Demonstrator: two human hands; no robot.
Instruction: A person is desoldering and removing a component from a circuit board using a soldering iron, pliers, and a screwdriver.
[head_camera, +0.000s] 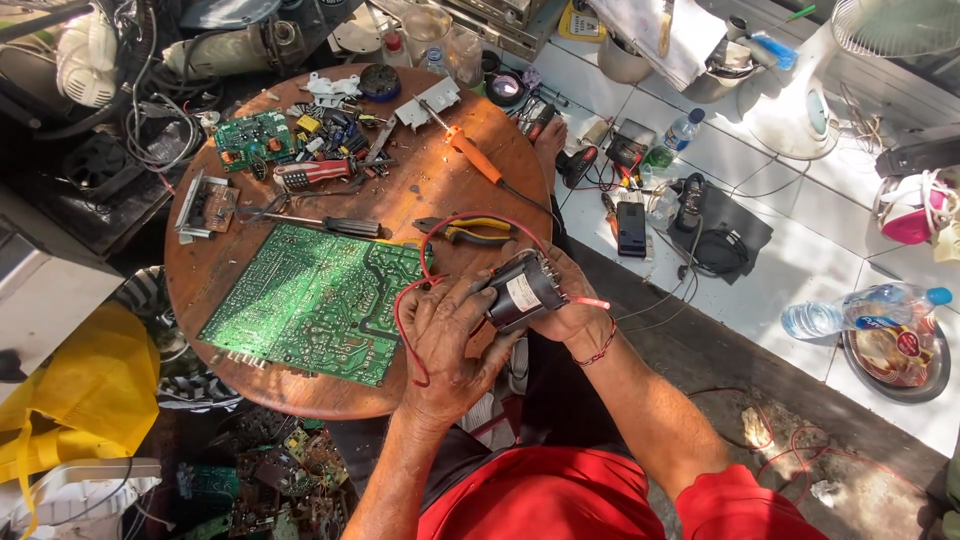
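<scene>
Both my hands hold a black flyback transformer with a white label and red wires at the near edge of a round wooden table. My left hand grips it from below and the left. My right hand wraps it from the right, a red bracelet on that wrist. A large green circuit board lies flat just left of my hands.
On the table lie yellow-handled pliers, an orange soldering iron, a screwdriver, a small green board and loose parts. Right of it, on the white tiled floor, are a multimeter, phone, water bottles and a fan.
</scene>
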